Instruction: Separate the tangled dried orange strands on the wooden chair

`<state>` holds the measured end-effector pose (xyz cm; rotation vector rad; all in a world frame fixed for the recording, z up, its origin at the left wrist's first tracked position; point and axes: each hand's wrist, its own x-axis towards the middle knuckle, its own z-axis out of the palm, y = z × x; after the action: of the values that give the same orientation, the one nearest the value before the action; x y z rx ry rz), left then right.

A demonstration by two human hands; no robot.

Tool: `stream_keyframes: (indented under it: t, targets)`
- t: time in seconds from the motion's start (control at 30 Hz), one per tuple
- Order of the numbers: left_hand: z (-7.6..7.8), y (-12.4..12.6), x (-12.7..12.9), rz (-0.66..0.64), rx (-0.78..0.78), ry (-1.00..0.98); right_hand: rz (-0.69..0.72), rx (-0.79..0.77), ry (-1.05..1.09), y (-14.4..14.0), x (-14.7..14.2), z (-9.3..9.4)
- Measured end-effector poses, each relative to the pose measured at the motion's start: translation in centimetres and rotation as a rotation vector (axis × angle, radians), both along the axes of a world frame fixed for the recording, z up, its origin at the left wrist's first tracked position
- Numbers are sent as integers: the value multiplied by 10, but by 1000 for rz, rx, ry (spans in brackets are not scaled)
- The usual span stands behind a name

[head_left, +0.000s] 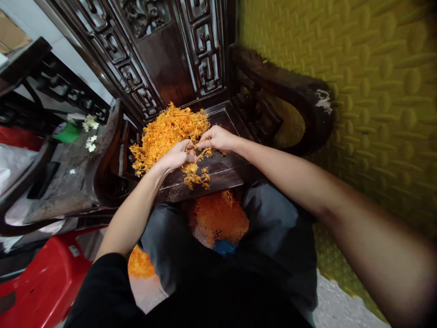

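A heap of orange, finely branched strands [167, 132], like dried fungus or seaweed, lies on the dark wooden chair seat [225, 171]. At the heap's right edge, my left hand [179, 156] pinches a branched orange piece [196, 175] that hangs down over the seat. My right hand [215, 138] has its thumb and fingers pressed together on the same piece, very close to the left fingertips. Fingers partly cover the spot where the piece is gripped.
Between my knees below the seat is more orange material [221, 218]; another orange patch [140, 263] lies lower left. Carved chair arms [303, 91] flank the seat. A red plastic chair [51, 278] stands left. A green container [67, 132] and white flowers [90, 123] rest on the neighbouring wooden surface.
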<state>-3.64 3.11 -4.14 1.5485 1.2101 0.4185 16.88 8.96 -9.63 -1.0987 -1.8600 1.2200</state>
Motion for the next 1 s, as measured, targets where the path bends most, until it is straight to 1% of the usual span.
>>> stream_keyframes:
  t: [0.03, 0.1, 0.13, 0.17, 0.2, 0.3, 0.33, 0.4, 0.57, 0.67, 0.77, 0.87, 0.93, 1.0]
  targets:
    - [1, -3, -1, -46, -25, 15, -115, -38, 23, 4, 5, -3]
    - [0, -10, -7, -120, -84, 38, -388, -100, 49, 10, 19, -11]
    - [-1, -13, -10, -129, -103, 36, -480, -118, 44, 11, 27, -16]
    - [-3, -15, -14, -116, -106, 24, -507, -123, 1, 12, 34, -22]
    - [-6, -16, -18, -90, -95, 7, -484, -138, -77, 11, 41, -28]
    - [-16, -11, -27, -42, -66, -73, -254, -132, -250, 4, 47, -45]
    - [-18, -9, -29, -32, -56, -94, -200, -137, -270, 2, 46, -48]
    - [-23, -6, -32, -11, -45, -113, -164, -195, -243, -1, 40, -50]
    - [-28, -3, -39, 67, -37, -99, -181, -470, 27, -4, 33, -41]
    - [-30, -1, -43, 120, 10, -81, -152, -578, 129, -4, 35, -36]
    - [-31, 2, -45, 150, 24, -73, -122, -663, 184, -3, 33, -38]
    - [-32, 4, -44, 167, 9, -76, -176, -691, 206, -2, 28, -43]
    - [-33, 6, -43, 176, -11, -85, -234, -651, 191, -1, 25, -45]
    - [-34, 8, -41, 178, -20, -95, -278, -572, 115, 0, 24, -45]
